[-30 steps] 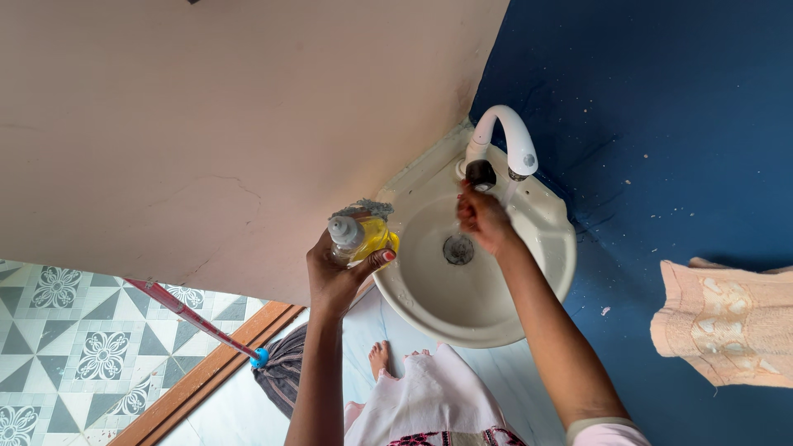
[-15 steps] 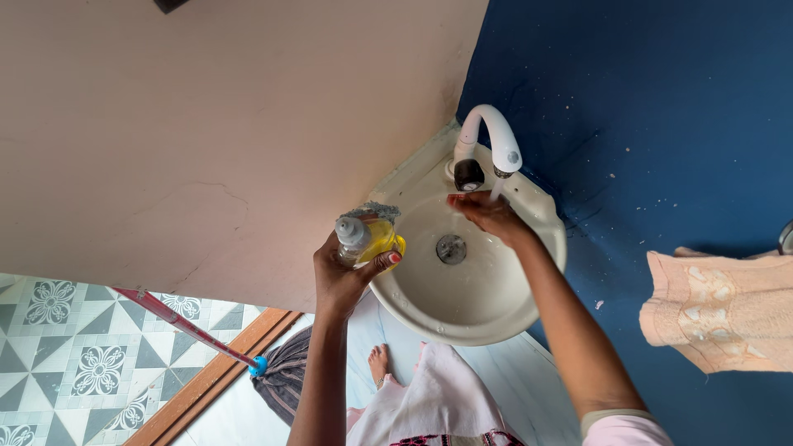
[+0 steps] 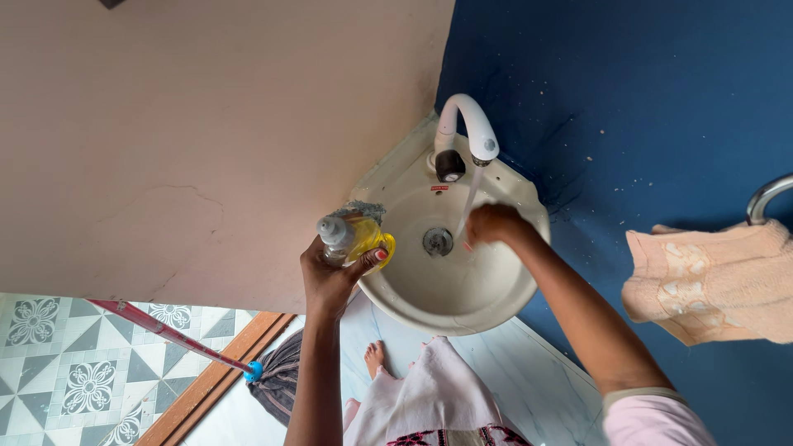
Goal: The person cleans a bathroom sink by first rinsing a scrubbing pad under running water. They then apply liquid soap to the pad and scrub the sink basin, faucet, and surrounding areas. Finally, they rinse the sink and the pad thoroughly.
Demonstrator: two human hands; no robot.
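My left hand [image 3: 329,277] grips a clear bottle [image 3: 353,237] of yellow liquid together with a grey scrub pad [image 3: 363,209], held at the left rim of the cream corner sink [image 3: 450,293]. My right hand [image 3: 493,224] is over the basin, fingers curled, under the stream of water [image 3: 469,206] running from the white curved tap [image 3: 467,130]. The drain [image 3: 437,241] lies just left of that hand. A black knob [image 3: 450,166] sits at the tap's base.
A peach towel [image 3: 710,281] hangs on a metal rail [image 3: 768,195] against the blue wall at right. A mop with a red handle [image 3: 169,334] and dark head [image 3: 277,376] leans at lower left, over patterned floor tiles [image 3: 74,380]. My bare foot [image 3: 374,358] stands below the sink.
My right hand has left the tap knob and dropped down into the water stream over the basin. The water now runs. My left hand keeps holding the bottle and pad.
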